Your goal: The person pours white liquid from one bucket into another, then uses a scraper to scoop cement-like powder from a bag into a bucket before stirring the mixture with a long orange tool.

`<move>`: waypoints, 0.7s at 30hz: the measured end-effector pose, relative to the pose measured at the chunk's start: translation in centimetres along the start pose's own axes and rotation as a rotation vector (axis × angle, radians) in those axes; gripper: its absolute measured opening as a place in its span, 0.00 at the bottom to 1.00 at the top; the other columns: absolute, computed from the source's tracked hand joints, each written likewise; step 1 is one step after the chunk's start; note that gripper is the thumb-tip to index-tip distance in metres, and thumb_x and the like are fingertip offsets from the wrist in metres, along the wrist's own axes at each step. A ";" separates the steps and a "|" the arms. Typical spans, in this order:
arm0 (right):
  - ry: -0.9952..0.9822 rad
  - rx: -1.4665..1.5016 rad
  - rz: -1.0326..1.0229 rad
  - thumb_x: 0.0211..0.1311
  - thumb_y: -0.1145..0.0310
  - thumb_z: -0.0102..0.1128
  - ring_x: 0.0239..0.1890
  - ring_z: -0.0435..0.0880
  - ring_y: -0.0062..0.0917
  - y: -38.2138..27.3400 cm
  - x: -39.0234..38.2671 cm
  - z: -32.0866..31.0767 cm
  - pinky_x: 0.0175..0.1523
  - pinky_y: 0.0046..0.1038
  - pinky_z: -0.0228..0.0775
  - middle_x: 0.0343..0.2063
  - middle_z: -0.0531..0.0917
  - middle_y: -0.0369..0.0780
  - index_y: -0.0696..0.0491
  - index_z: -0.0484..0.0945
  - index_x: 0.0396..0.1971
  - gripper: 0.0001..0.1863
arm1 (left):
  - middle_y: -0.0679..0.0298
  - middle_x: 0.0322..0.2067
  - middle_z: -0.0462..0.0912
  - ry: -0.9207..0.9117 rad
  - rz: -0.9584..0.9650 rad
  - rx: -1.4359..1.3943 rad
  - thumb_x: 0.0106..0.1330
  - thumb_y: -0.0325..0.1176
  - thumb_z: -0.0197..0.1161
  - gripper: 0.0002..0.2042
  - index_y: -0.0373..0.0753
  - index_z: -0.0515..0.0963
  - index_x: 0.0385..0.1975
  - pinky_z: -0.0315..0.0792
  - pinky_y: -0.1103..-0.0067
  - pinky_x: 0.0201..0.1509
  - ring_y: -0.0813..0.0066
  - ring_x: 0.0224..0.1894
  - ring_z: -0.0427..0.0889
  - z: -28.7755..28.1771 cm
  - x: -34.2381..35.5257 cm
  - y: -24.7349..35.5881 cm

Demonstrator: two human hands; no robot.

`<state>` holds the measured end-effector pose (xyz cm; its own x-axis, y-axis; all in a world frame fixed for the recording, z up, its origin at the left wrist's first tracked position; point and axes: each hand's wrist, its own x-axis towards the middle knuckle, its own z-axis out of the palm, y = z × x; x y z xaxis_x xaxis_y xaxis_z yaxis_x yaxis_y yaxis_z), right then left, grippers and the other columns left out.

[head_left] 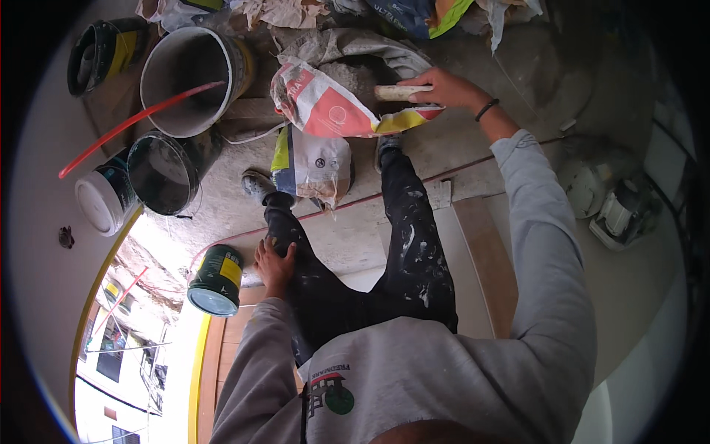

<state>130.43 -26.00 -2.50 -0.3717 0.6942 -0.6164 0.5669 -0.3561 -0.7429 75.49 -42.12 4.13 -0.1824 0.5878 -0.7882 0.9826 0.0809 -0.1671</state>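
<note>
My right hand (pixel 451 92) grips a pale stick-like object (pixel 390 93) at the mouth of an open red-and-white paper bag (pixel 333 111) with grey powder (pixel 347 78) inside. What is at the far end of that object is hard to make out. My left hand (pixel 274 259) rests on my left leg at the knee with its fingers spread, holding nothing. A dark green tub with a yellow label (pixel 220 280) stands just to the left of it. A second white bag (pixel 322 166) lies below the open one, between my feet.
Buckets (pixel 194 85) stand at the upper left, one with a red hose or tube (pixel 133 118) over it. More torn bags (pixel 429 16) lie at the top. A machine (pixel 623 211) sits at the right. An opening (pixel 118 340) at lower left shows a lower level outside.
</note>
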 end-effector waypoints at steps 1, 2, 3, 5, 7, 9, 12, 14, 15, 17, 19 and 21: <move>-0.011 0.040 0.033 0.61 0.61 0.64 0.30 0.78 0.17 0.0 -0.8 -0.7 0.37 0.24 0.72 0.34 0.85 0.38 0.45 0.79 0.57 0.23 | 0.53 0.66 0.64 0.007 0.004 0.019 0.59 0.62 0.60 0.39 0.42 0.65 0.64 0.54 0.54 0.68 0.54 0.70 0.59 0.0 0.0 -0.1; -0.031 0.059 0.112 0.61 0.61 0.64 0.26 0.76 0.16 0.0 -1.6 -1.3 0.33 0.22 0.71 0.31 0.84 0.36 0.44 0.79 0.57 0.23 | 0.53 0.66 0.64 0.007 -0.001 0.010 0.59 0.62 0.61 0.39 0.42 0.65 0.64 0.55 0.54 0.68 0.55 0.70 0.59 0.1 -0.1 -0.1; -0.048 0.077 0.191 0.61 0.62 0.64 0.23 0.73 0.14 0.0 -2.3 -1.9 0.29 0.21 0.69 0.28 0.83 0.33 0.43 0.79 0.57 0.23 | 0.53 0.66 0.64 0.009 0.001 0.009 0.59 0.62 0.61 0.38 0.42 0.65 0.64 0.55 0.54 0.68 0.55 0.70 0.59 0.2 -0.1 -0.2; -0.024 0.108 0.190 0.61 0.62 0.64 0.20 0.68 0.11 0.0 -3.5 -2.8 0.24 0.18 0.64 0.24 0.78 0.30 0.42 0.78 0.58 0.23 | 0.54 0.66 0.64 0.016 0.004 0.009 0.58 0.62 0.61 0.38 0.43 0.65 0.64 0.55 0.54 0.67 0.55 0.70 0.59 0.3 -0.2 -0.3; 0.008 0.127 0.198 0.62 0.62 0.64 0.18 0.66 0.10 -0.1 -4.6 -3.5 0.22 0.17 0.61 0.21 0.75 0.28 0.42 0.78 0.58 0.23 | 0.54 0.66 0.64 0.028 0.001 0.025 0.58 0.62 0.61 0.38 0.43 0.66 0.64 0.55 0.54 0.67 0.56 0.70 0.59 0.4 -0.2 -0.3; 0.045 0.134 0.229 0.62 0.63 0.64 0.18 0.65 0.10 -0.2 -5.6 -4.0 0.22 0.17 0.61 0.20 0.74 0.28 0.41 0.78 0.58 0.23 | 0.55 0.66 0.65 0.026 0.001 0.012 0.58 0.62 0.61 0.38 0.43 0.66 0.64 0.55 0.55 0.67 0.56 0.70 0.59 0.5 -0.3 -0.4; 0.087 0.161 0.247 0.63 0.63 0.63 0.18 0.65 0.09 -0.8 -6.8 -4.8 0.22 0.16 0.60 0.20 0.74 0.27 0.42 0.78 0.58 0.22 | 0.55 0.66 0.65 0.025 -0.001 0.008 0.58 0.62 0.61 0.38 0.43 0.66 0.64 0.56 0.55 0.67 0.56 0.70 0.59 0.5 -0.3 -0.6; 0.091 0.165 0.216 0.64 0.64 0.62 0.18 0.64 0.09 -1.8 -7.5 -5.5 0.22 0.15 0.60 0.19 0.73 0.26 0.42 0.77 0.59 0.22 | 0.55 0.66 0.65 0.025 -0.001 -0.004 0.58 0.61 0.62 0.38 0.43 0.66 0.64 0.56 0.55 0.67 0.56 0.70 0.59 0.5 -0.3 -0.8; 0.097 0.155 0.214 0.64 0.64 0.62 0.18 0.64 0.08 -2.6 -7.7 -5.9 0.22 0.15 0.60 0.19 0.73 0.26 0.42 0.77 0.59 0.22 | 0.55 0.65 0.65 0.028 0.001 -0.016 0.58 0.61 0.62 0.38 0.43 0.66 0.64 0.56 0.55 0.67 0.56 0.70 0.59 0.5 -0.3 -0.9; 0.114 0.144 0.193 0.65 0.65 0.62 0.17 0.63 0.08 -4.5 -8.1 -6.7 0.21 0.15 0.57 0.19 0.73 0.26 0.46 0.76 0.60 0.22 | 0.55 0.65 0.65 0.036 0.001 -0.042 0.57 0.61 0.62 0.38 0.43 0.66 0.64 0.56 0.55 0.67 0.56 0.70 0.59 0.5 -0.4 -1.4; 0.126 0.129 0.182 0.66 0.66 0.61 0.16 0.63 0.07 -7.1 -8.3 -7.3 0.21 0.15 0.56 0.19 0.72 0.26 0.48 0.75 0.60 0.23 | 0.55 0.65 0.66 0.045 -0.003 -0.072 0.57 0.61 0.62 0.38 0.43 0.67 0.63 0.56 0.55 0.67 0.56 0.70 0.59 0.3 -0.5 -2.0; 0.124 0.119 0.177 0.65 0.67 0.61 0.16 0.62 0.07 -10.3 -8.2 -7.8 0.21 0.15 0.55 0.18 0.72 0.26 0.49 0.75 0.60 0.23 | 0.55 0.65 0.66 0.048 0.001 -0.115 0.57 0.62 0.62 0.39 0.43 0.67 0.64 0.56 0.55 0.66 0.56 0.70 0.59 0.1 -0.6 -2.7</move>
<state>133.36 -23.16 12.21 -0.1773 0.6833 -0.7083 0.5217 -0.5450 -0.6564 72.96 -42.79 4.93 -0.1822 0.6258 -0.7584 0.9808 0.1700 -0.0953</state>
